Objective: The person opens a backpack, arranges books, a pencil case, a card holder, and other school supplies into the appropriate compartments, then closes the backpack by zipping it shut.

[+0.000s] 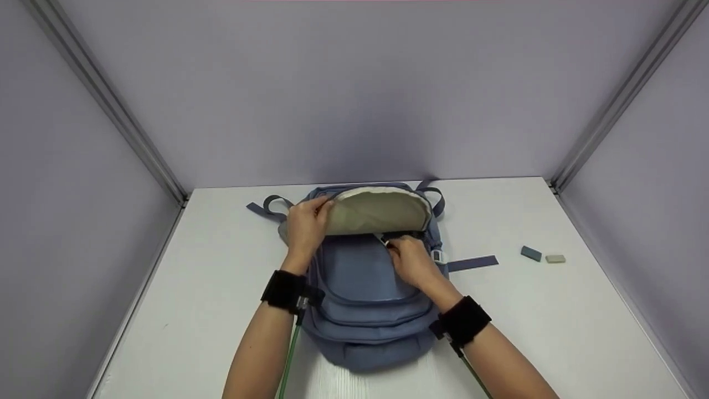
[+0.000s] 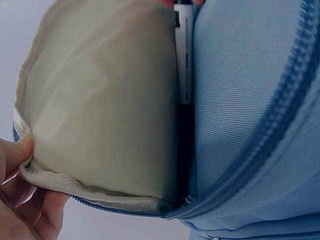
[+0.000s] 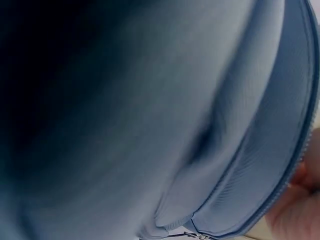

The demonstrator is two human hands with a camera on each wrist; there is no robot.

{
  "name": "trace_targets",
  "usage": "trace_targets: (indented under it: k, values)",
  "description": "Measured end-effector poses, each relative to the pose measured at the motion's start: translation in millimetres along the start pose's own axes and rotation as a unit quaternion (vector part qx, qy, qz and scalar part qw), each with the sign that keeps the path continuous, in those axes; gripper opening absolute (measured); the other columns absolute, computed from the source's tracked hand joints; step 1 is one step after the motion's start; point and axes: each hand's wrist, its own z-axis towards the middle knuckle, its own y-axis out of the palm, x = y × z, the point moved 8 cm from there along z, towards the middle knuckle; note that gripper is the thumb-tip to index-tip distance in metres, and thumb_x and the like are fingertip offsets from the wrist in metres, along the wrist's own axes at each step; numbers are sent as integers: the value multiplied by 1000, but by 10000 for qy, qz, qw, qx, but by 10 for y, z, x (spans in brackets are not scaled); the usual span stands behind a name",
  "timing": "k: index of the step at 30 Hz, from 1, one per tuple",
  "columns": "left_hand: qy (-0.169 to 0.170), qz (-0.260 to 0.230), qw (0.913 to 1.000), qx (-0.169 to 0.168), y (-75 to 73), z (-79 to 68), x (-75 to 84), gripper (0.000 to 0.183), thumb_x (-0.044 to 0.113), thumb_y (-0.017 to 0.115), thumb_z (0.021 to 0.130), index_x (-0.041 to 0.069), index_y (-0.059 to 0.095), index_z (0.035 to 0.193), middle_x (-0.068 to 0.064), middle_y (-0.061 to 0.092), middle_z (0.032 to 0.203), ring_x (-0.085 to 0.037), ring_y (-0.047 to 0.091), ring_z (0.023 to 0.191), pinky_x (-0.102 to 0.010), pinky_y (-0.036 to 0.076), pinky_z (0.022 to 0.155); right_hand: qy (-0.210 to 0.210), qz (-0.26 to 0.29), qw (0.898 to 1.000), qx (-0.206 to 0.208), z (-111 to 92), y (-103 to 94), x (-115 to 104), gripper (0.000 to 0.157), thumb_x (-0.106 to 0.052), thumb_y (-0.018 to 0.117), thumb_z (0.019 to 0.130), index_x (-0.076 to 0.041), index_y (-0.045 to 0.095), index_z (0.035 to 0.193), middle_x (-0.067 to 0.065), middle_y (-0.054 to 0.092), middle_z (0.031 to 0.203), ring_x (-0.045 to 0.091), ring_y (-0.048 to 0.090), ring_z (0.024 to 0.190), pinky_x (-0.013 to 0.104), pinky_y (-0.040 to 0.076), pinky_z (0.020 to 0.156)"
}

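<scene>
A blue backpack (image 1: pixel 368 269) lies on its back on the white table, its front pocket unzipped. My left hand (image 1: pixel 309 221) pinches the rim of the pocket's flap (image 1: pixel 382 210) between thumb and fingers, holding it raised so the beige lining (image 2: pixel 105 95) shows. At the pocket's mouth, my right hand (image 1: pixel 412 259) grips the end of a white and black pen (image 2: pixel 185 57). The pen points down into the gap between lining and blue cloth, its lower part lost in shadow. The right wrist view is mostly blurred blue fabric, with part of the hand (image 3: pixel 295 207) at the right.
Two small blocks, one dark blue-grey (image 1: pixel 531 254) and one beige (image 1: pixel 555 259), lie on the table (image 1: pixel 554 332) to the right. A loose strap (image 1: pixel 473 263) sticks out from the bag's right side. More straps (image 1: pixel 271 210) lie at its upper left. Pale panels enclose the table.
</scene>
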Motion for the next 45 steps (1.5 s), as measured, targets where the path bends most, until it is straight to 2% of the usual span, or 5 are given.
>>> trace_targets:
  k: [11, 21, 28, 35, 45]
  values:
    - [-2, 107, 9999, 16, -10, 3, -46, 17, 14, 71, 90, 1, 77, 100, -13, 74, 90, -29, 71, 81, -45, 53, 72, -328, 387, 9893, -1369, -149, 19, -4, 44, -1, 58, 96, 11, 49, 136, 26, 53, 133, 41, 50, 124, 51, 39, 103]
    - [-48, -23, 9999, 113, -39, -9, -96, 15, 13, 73, 89, 0, 78, 96, -12, 74, 88, -27, 70, 78, -44, 53, 70, 647, 1063, 9919, -260, -231, -552, 482, 31, 6, 46, 99, 8, 60, 126, 23, 65, 115, 36, 66, 100, 49, 51, 84]
    - [-60, 28, 9999, 105, -35, -14, -108, 16, 14, 72, 90, 0, 77, 96, -13, 74, 89, -29, 71, 81, -45, 53, 71, 1724, 186, 9846, 219, -372, -843, 1237, 51, 9, 40, 95, 7, 37, 146, 36, 49, 130, 52, 50, 119, 60, 40, 97]
    - [-165, 101, 9998, -51, -14, -13, -127, 19, 16, 71, 91, 0, 77, 101, -12, 74, 90, -25, 70, 78, -41, 54, 68, 2912, -639, 9504, -891, -602, -769, 1969, 67, 2, 44, 92, 5, 17, 153, 44, 14, 147, 64, 20, 131, 70, 27, 101]
    - [-265, 99, 9995, -108, -6, -37, -136, 19, 15, 71, 91, -1, 76, 101, -13, 74, 90, -25, 70, 78, -42, 54, 69, 3764, -253, 9017, -2114, -918, -624, 2531, 66, 0, 34, 96, 8, 0, 151, 50, -13, 143, 69, 12, 129, 69, 28, 101]
